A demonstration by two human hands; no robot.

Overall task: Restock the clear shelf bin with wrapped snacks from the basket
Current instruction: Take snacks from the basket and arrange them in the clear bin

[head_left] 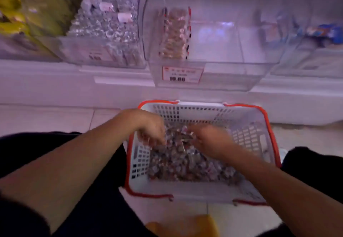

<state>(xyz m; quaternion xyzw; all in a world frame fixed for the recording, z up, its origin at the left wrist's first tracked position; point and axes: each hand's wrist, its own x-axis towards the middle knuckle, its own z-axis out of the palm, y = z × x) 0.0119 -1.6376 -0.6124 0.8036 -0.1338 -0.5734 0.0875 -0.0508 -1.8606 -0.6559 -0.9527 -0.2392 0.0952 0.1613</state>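
There is one basket [246,118], white with a red rim, and it holds a heap of wrapped snacks [185,164] (too many and too blurred to count). Two hands are in it: the left hand [152,130] and the right hand [209,140]. On the shelf I count four clear bins; the clear shelf bin [222,47] in the middle carries one price tag [181,74] and one narrow row of snacks.

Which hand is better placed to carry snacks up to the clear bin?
Probably the left hand: it lies nearer the snack strip at the left side of the clear bin. The right hand is also in the basket.
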